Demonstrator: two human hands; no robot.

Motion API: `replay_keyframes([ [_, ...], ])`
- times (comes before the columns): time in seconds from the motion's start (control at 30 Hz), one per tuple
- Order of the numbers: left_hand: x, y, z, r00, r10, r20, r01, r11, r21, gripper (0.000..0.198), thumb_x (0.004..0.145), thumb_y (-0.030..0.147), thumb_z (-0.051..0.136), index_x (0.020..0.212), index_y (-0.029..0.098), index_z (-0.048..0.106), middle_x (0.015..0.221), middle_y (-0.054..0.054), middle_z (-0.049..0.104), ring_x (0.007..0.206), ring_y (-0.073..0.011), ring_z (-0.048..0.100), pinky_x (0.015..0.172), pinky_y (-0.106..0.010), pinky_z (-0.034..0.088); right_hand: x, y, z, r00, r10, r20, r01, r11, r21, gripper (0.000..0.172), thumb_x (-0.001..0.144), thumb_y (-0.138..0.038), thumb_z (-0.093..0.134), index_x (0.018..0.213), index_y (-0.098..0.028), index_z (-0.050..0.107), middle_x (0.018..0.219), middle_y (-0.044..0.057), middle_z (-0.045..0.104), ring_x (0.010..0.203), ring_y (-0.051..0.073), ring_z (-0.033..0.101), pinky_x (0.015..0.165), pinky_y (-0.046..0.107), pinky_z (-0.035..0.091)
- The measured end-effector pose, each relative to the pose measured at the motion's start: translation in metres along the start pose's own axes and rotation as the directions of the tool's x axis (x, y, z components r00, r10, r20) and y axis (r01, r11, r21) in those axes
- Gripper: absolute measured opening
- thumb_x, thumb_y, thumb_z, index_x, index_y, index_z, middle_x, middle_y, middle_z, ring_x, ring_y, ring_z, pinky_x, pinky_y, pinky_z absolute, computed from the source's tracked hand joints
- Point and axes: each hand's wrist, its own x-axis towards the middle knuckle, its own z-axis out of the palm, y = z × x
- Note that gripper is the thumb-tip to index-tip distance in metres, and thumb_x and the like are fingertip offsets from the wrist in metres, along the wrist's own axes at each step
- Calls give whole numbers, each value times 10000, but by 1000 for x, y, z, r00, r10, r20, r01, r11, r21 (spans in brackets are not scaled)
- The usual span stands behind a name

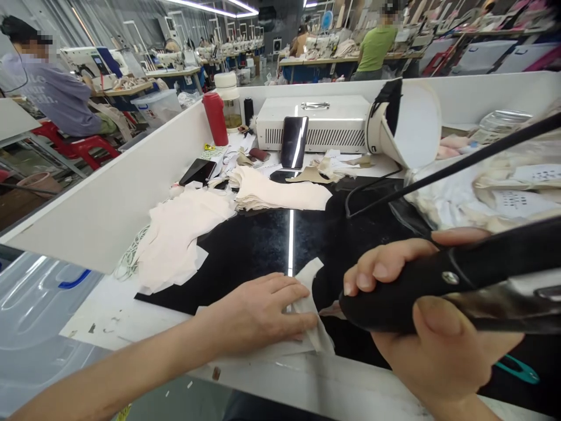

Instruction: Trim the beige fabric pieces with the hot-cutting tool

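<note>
White workbench (254, 377), glossy black board (263, 240) on it loaded with pale fabric stacks (179, 231), rows of sewing machines (170, 60) stretching away behind! The left hand (258, 307) is down on a cream cloth piece (310, 302) at the board's near edge, whether pinching or just pressing I can't tell, while the right hand (442, 351) is clamped round a black tool (491, 257), its end cut off at the right.

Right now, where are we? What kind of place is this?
It looks like a sewing workshop. You can see sewing machines on tables further back, pale cut pieces that look like cloth stacked up close, and a person in a green top by another work table.
</note>
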Motion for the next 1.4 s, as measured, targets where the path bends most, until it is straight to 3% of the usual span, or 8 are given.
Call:
replay_keyframes([
  [0.33,-1,0,-2,999,-27,30,29,998,-53,237,1219,340,685,1358,191,806,1393,-174,768,1262,-284,765,1195,-430,657,-4,9,-3,998,51,25,-50,998,-26,427,937,-409,1019,1222,-317,716,827,-47,734,674,172,697,601,305,664],
  [0.7,0,2,2,996,-71,56,74,996,-48,219,1196,371,732,1333,233,833,1481,-177,736,1312,-289,750,1197,-418,655,6,17,5,1000,0,-21,0,1000,12,457,863,-382,1053,1178,-293,733,782,-63,743,614,190,705,533,315,634],
  [0.9,1,26,4,992,-120,31,118,991,59,237,1196,397,727,1308,197,784,1334,-191,783,1320,-287,737,1193,-418,653,4,13,2,999,32,-5,-32,999,8,466,856,-357,1055,1184,-299,729,779,-71,742,611,185,692,522,305,622],
  [1.0,1,33,2,986,-165,34,163,984,71,267,1209,402,703,1332,173,765,1283,-178,798,1232,-277,768,1139,-407,678,4,10,0,1000,25,11,-25,1000,15,492,827,-384,1078,1177,-304,743,771,-68,757,600,187,686,505,304,613],
  [1.13,11,15,-2,988,-156,13,156,987,39,228,1241,223,562,1246,121,766,1292,-167,802,1230,-248,784,1145,-373,679,4,11,-1,1000,20,17,-20,1000,17,503,807,-403,1092,1169,-308,756,760,-68,765,581,196,682,492,322,617],
  [1.23,25,-11,-1,993,-51,105,60,995,-79,283,1124,10,567,1293,110,770,1385,-174,807,1354,-249,767,1202,-353,652,4,13,0,1000,8,21,-8,1000,19,493,820,-398,1087,1178,-306,760,767,-66,771,594,194,690,512,325,628],
  [1.4,38,-39,7,972,32,232,25,971,-238,421,1040,-54,588,1397,75,769,1385,-176,831,1344,-271,774,1234,-359,625,1,11,-2,999,18,34,-18,1000,24,468,850,-385,1070,1189,-297,759,787,-55,768,613,196,700,534,334,623],
])
